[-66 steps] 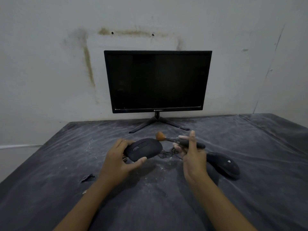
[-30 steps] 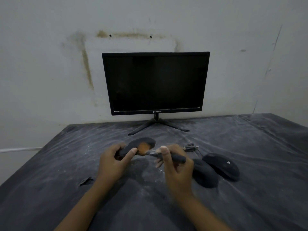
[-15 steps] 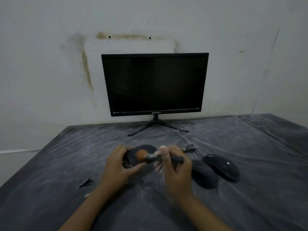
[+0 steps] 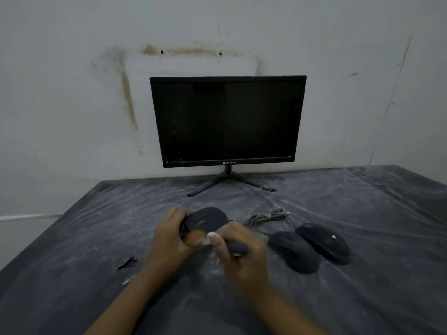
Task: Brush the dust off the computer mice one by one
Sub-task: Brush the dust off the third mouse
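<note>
Looked down on a dusty dark table cover (image 4: pixel 96 238) spread in front of a switched-off black monitor (image 4: pixel 227 119). Saw a small tear (image 4: pixel 125 262) in the cover, well below and left of the monitor. Gripped one black mouse (image 4: pixel 208 220) in the left hand (image 4: pixel 169 238), just below the monitor's stand, with fingers curled round its far side, apparently to steady it and turn its top toward the bristles. Clasped a short dark-handled brush (image 4: pixel 235 247) in the right hand (image 4: pixel 244 257), below the monitor's middle, with its orange bristles pressed against the mouse's near end, probably in mid-stroke. Held both hands close together around the mouse; could not tell through the blur whether touching. Saw a bundled grey cable (image 4: pixel 266 217) below the monitor's right half. Saw a second mouse (image 4: pixel 294 251) and a third mouse (image 4: pixel 323 243) lying just beside each other below the monitor's right corner, within easy reach, presumably for handling in turn.
</note>
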